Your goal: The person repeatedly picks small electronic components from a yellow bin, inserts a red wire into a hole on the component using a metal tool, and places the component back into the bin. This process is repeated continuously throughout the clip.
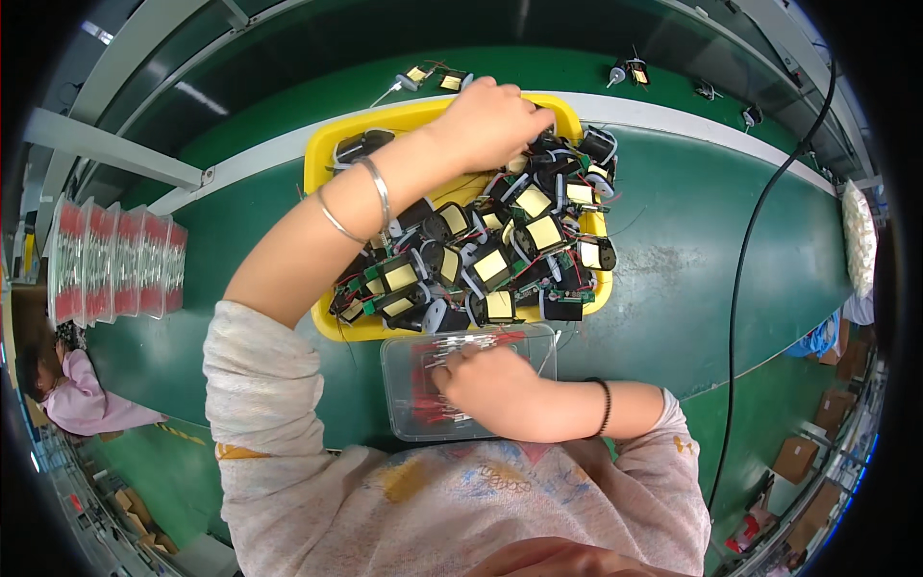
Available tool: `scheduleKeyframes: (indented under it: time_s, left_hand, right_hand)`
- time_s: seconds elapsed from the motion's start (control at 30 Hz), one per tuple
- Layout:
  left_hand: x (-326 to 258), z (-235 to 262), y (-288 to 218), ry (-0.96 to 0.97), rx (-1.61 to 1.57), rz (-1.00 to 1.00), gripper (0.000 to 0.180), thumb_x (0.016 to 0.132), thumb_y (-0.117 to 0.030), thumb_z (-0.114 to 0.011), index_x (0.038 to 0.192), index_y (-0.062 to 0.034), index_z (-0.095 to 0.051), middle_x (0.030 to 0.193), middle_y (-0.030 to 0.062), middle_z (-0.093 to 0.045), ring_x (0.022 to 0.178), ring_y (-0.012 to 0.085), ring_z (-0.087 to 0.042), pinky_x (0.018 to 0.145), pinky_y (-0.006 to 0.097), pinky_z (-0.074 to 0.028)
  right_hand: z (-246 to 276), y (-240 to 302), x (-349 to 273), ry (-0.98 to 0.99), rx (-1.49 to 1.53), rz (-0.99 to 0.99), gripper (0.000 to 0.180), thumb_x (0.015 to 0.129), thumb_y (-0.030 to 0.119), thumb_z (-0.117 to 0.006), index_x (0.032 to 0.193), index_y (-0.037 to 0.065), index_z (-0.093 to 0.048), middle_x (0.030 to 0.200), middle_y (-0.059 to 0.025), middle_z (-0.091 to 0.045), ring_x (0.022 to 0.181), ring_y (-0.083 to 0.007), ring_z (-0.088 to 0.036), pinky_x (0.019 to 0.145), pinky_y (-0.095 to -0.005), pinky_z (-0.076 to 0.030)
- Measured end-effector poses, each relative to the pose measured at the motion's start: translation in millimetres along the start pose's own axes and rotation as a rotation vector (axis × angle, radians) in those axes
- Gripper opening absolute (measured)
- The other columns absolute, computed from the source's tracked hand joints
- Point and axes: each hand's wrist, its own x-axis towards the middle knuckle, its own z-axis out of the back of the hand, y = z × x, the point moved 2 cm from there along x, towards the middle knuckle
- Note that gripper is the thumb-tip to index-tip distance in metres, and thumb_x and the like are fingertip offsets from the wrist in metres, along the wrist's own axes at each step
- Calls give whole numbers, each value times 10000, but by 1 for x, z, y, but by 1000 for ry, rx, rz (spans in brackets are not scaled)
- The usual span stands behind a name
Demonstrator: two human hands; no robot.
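Note:
A yellow tray [358,330] holds a heap of black modules [538,234] with pale yellow pads, green circuit boards and thin wires. My left hand [490,125] reaches across to the tray's far side, its fingers bent down among the modules. What those fingers grip is hidden under the hand. In front of the tray stands a clear plastic box [392,389] with red and white wire-like pieces [430,394] in it. My right hand [490,392] is down in this box, its fingers closed at the pieces; I cannot make out what they hold.
Several clear boxes of red and white pieces [115,260] stand in a row at the left. Loose modules [630,72] lie on the green strip beyond the white rail [663,117]. A black cable [745,260] hangs at the right. A person in pink [91,394] is at far left.

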Motion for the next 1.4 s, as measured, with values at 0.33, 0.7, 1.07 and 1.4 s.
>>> scheduleKeyframes:
  time_s: [0.33, 0.7, 1.07, 1.4]
  left_hand:
    - [-81, 82, 5, -364, -472, 137, 290, 725, -146, -589, 1005, -78, -558, 818, 73, -544, 772, 203, -526, 665, 307, -442]
    - [-132, 104, -30, -534, -767, 190, 391, 718, -46, -597, 1109, -41, -585, 960, 114, -546, 855, 212, -523, 767, 293, -419]
    - [-142, 90, -43, -578, -1222, 168, 306, 854, -69, -481, 1141, 33, -448, 993, 130, -530, 926, 179, -527, 844, 297, -411]
    - [-142, 83, -58, -563, -1731, 113, 187, 830, 12, -511, 981, -27, -410, 945, 192, -598, 913, 223, -592, 821, 324, -460]
  right_hand:
    - [-14, 9, 1, -52, -47, 111, 153, 653, 70, -577, 796, 15, -578, 859, -107, -546, 879, -234, -551, 623, -305, -505]
    - [42, -8, -11, -101, 414, 151, 143, 636, 150, -696, 691, 70, -591, 704, -47, -597, 667, -237, -596, 576, -351, -441]
    - [94, -33, -24, -303, 954, 306, 123, 704, 36, -681, 825, 13, -667, 755, -70, -662, 667, -149, -628, 596, -244, -480]
    - [89, -46, -20, -372, 1307, 450, 130, 708, 84, -695, 725, -25, -627, 766, -139, -650, 674, -206, -629, 627, -284, -497]
